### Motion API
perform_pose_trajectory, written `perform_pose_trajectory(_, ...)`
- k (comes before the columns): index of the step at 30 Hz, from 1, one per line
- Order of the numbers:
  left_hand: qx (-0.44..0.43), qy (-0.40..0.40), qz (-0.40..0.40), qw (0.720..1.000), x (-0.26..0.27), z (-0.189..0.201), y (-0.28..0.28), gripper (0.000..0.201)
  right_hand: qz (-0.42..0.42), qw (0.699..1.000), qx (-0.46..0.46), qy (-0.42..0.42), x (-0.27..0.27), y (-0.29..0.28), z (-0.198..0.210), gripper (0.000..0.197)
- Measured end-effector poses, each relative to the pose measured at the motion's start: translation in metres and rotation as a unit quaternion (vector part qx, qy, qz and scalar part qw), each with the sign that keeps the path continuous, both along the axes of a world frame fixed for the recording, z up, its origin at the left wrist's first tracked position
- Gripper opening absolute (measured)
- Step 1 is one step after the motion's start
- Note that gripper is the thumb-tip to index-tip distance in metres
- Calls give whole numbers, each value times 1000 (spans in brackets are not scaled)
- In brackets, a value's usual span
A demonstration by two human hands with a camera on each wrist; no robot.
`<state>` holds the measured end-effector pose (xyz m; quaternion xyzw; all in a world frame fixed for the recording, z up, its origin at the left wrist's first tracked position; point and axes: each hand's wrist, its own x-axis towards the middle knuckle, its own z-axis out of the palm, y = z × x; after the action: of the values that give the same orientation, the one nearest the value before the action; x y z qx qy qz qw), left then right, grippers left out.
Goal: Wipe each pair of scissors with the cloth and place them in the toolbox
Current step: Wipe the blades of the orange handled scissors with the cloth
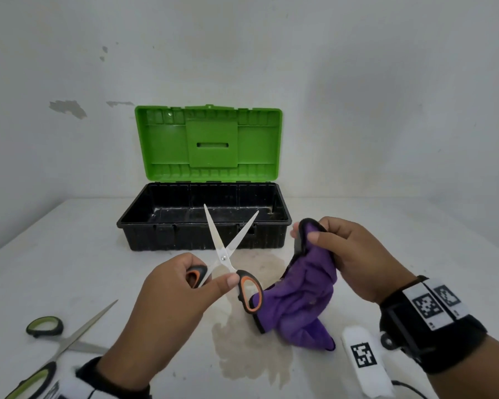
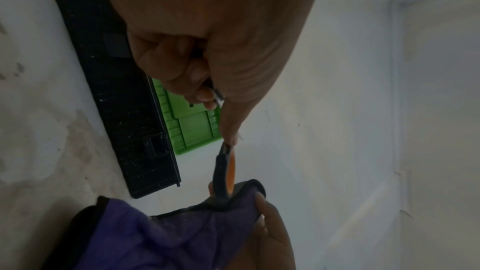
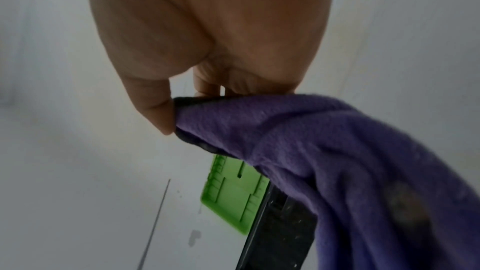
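Fingers (image 1: 228,282) of the left hand (image 1: 167,306) pinch the orange-and-black-handled steel scissors (image 1: 226,259), blades spread, above the white table (image 1: 69,254); right hand (image 1: 355,254) pinches the purple black-edged cloth (image 1: 303,295) beside them; behind stands the open black toolbox with green lid (image 1: 205,226)

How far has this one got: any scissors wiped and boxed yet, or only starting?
Early on. Done: nothing boxed; the open black toolbox with the green lid shows no scissors inside. In hand: the left hand holds the orange-and-black-handled scissors with blades spread, and the right hand grips the purple cloth, not yet on the blades. Left: wiping and boxing this pair, then the green-handled scissors on the white table.
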<state>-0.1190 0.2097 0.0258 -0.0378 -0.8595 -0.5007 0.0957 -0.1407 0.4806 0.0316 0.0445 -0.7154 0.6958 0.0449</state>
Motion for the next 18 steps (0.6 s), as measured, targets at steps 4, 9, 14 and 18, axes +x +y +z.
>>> perform_pose_trajectory(4, 4, 2, 3, 1000, 2, 3, -7, 52, 51, 985, -164, 7, 3, -27, 3, 38)
perform_pose_trajectory(9, 8, -2, 7, 1000, 6, 5, -22, 51, 18, 995, -95, 31, 3, -56, 3, 32)
perform_pose_trajectory(14, 6, 5, 15, 1000, 9, 7, -33, 49, 15, 998, -6, 53, 9, -74, 0, 28)
perform_pose_trajectory(18, -7, 7, 19, 1000, 11, 10, -35, 46, 41, 995, -19, 85, 20, -93, 6, 7)
